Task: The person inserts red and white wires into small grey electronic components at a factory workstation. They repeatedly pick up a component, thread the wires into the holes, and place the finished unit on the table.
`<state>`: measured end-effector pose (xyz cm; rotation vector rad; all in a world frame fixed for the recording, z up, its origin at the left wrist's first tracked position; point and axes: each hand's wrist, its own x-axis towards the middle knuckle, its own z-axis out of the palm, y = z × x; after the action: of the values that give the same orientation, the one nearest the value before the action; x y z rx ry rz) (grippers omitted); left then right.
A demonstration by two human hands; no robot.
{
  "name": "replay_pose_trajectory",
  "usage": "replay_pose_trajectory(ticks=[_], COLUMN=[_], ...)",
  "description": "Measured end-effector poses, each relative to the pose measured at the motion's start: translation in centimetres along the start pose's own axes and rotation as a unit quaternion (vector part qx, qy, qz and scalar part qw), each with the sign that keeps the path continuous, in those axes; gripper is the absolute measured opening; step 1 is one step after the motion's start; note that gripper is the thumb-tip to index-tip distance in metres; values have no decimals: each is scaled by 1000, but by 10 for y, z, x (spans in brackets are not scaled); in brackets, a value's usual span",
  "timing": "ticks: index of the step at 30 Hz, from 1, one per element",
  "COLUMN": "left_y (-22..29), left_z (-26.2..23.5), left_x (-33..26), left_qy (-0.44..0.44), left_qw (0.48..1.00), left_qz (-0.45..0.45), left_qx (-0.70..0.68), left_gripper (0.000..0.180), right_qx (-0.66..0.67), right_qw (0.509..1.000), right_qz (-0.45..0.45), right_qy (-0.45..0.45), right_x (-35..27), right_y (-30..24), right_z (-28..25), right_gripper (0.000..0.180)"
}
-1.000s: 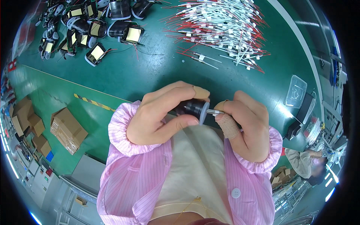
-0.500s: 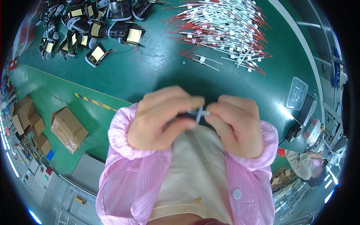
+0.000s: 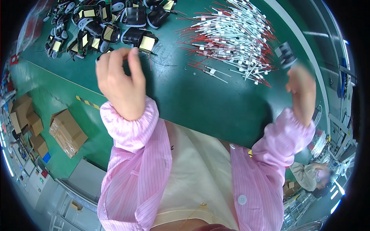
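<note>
My left hand (image 3: 121, 82) reaches over the near edge of a group of small black electronic units (image 3: 134, 16) with grey rims, pale yellow pads and thin wires. Its thumb and fingers are apart. One unit lies mostly hidden beneath the fingers, and I cannot see a grip on it. Far to the right, my right hand (image 3: 302, 90), blurred by motion, has its fingertips at one end of a black-and-grey unit (image 3: 286, 55). That unit is held above the right side of the green table (image 3: 200, 104).
A large pile of white-sleeved wires (image 3: 231, 36) with red ends and white connectors lies at the table's back middle. Cardboard boxes (image 3: 68, 133) stand on the floor at left. Another person (image 3: 314, 177) is at the far right.
My hands, together in front of my chest around a small part, have parted. The left moved up and left to the units; the right swung out right with a unit.
</note>
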<state>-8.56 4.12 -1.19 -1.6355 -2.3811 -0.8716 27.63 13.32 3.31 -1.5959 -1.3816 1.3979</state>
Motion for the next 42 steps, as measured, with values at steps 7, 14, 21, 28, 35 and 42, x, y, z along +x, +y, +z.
replay_pose_trajectory(ticks=[7,14,21,28,35,42], left_y=[-4,-7,13,17,25,54], left_z=[14,14,-3,-12,-14,-40], left_x=[13,8,-6,-30,-28,-29], left_qy=[-27,-43,19,-66,-45,-51], left_qw=[999,999,962,731,703,907], left_qz=[16,8,12,-139,-18,295], left_qx=[37,-33,-271,-664,-710,-297], left_gripper=[27,18,25,28,39,24], right_qx=[256,-243,-365,-315,51,107], right_qw=[967,934,866,871,963,964], right_qz=[-18,-245,-341,-376,-92,-25], right_qy=[-14,-93,-37,-42,-249,-241], right_x=[36,-24,-26,-23,-54,-76], right_y=[-2,-7,17,12,-19,-25], right_z=[-19,105,156,151,116,116], right_gripper=[39,11,16,16,12,10])
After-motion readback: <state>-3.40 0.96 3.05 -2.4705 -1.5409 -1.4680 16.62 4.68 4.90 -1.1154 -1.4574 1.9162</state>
